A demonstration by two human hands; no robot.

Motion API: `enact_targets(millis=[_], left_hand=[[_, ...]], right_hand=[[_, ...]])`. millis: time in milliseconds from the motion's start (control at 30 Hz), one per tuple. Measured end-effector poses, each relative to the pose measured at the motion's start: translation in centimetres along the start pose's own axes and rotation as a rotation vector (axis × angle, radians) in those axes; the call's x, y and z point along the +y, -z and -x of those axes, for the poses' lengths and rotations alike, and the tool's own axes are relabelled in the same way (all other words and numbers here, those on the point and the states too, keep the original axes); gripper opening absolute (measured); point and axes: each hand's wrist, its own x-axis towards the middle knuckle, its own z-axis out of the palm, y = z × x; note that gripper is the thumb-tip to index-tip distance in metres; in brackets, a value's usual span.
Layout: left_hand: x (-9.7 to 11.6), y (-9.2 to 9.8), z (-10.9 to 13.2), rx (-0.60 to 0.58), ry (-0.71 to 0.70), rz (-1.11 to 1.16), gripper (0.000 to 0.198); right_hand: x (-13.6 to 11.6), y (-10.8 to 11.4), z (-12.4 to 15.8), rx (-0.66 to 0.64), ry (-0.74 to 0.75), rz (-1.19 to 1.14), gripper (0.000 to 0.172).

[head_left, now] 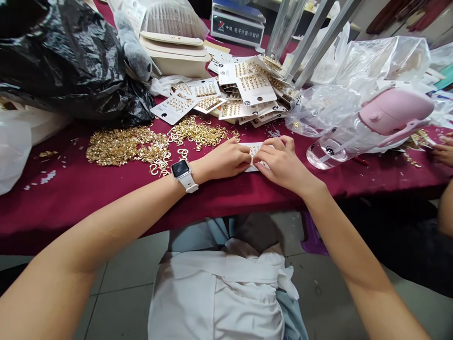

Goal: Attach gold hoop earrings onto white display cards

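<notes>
White card (255,148) w/ rows of small gold bits is flat on the dk red tablecloth (141,200), right in front of me, btwn my hands near the tbl edge. My L hand (230,159) is at its left side, fingers curled in, narrow; can't tell if they pinch anything. My R hand (281,158) covers its right part, thumb & fingers bent close tog. over it; can't tell what's btwn the tips. White-strap watch (182,174) on my L wrist.

Just beyond my L hand: loose pile of gold hooks (198,131); further L, heap of small gold pcs (120,145). Behind the card, messy stack of filled cards (256,89), some overlapping. R of my R hand: clear bottle w/ pink lid (394,111), plastic bags (389,59) behind it. Far L, big black bag (78,71). At the back, digital scale (238,27). Co-worker's hand (445,152) at far R edge, nr more gold pcs.
</notes>
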Motion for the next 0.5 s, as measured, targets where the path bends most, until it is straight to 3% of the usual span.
enact_targets(millis=[333, 400, 500], left_hand=[[-0.3, 0.2, 0.0, -0.032, -0.001, 0.032, 0.025], [-0.3, 0.1, -0.1, -0.024, -0.002, 0.055, 0.024], [-0.5, 0.0, 0.0, 0.002, 0.017, 0.116, 0.025]], right_hand=[[0.1, 0.6, -0.8, -0.104, -0.029, -0.122, 0.011], [0.1, 0.6, -0.4, -0.062, -0.045, -0.16, 0.01], [0.1, 0.1, 1.0, 0.155, -0.127, -0.208, 0.006]])
